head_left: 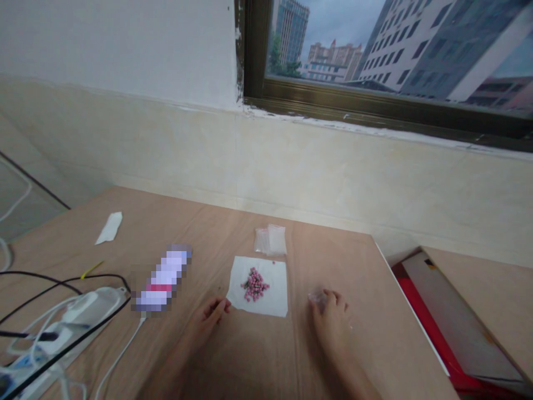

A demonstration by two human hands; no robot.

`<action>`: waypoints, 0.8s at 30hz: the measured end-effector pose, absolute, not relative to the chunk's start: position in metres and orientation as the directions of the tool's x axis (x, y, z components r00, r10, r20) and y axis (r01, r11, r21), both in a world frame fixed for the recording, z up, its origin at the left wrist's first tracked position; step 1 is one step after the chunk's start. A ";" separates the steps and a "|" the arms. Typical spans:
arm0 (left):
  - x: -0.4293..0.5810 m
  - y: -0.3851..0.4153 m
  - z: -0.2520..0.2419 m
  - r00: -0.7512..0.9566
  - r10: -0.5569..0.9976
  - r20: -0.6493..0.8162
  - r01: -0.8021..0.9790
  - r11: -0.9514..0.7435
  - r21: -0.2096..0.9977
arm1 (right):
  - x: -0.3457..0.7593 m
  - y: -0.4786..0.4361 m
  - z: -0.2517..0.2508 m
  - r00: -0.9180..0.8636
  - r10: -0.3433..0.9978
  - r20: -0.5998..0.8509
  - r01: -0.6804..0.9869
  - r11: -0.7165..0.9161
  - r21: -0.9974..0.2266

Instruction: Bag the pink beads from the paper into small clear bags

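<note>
A pixelated patch blurs the long object (162, 279) on the table (250, 361), so what it is cannot be told. The fingers (333, 300) of the right hand (331, 325) cover part of a small clear plastic piece (317, 299), and its shape stays hidden. The pink bits (255, 284) on the white paper (275, 294) are too small to make out one by one, and the clear bags (270, 240) overlap too much to count. The bottom edge cuts off the left forearm (164, 380) and the right forearm (353, 378), and the left edge cuts off the power strip (70, 328) and its cords (37, 283).
</note>
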State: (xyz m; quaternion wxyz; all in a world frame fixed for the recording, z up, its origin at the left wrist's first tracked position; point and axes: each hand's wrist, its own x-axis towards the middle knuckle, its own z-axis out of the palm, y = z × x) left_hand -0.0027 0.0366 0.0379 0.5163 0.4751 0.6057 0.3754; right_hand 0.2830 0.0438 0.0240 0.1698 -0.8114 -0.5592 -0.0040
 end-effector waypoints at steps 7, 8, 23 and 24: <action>0.004 0.025 0.045 0.052 0.977 -0.207 0.195 0.194 0.962 | 0.298 0.009 0.015 0.263 0.936 0.236 0.939 -0.192 -0.285; 0.004 0.024 0.047 0.053 0.979 -0.199 0.198 0.185 0.962 | 0.298 0.010 0.019 0.273 0.931 0.244 0.929 -0.189 -0.319; 0.042 0.011 0.112 0.483 0.872 -0.083 0.300 -0.076 0.951 | 0.219 -0.001 0.091 -0.184 0.983 0.019 0.355 0.084 -0.931; 0.041 0.010 0.110 0.482 0.871 -0.099 0.283 -0.047 0.958 | 0.216 0.000 0.091 -0.195 0.981 0.014 0.361 0.085 -0.928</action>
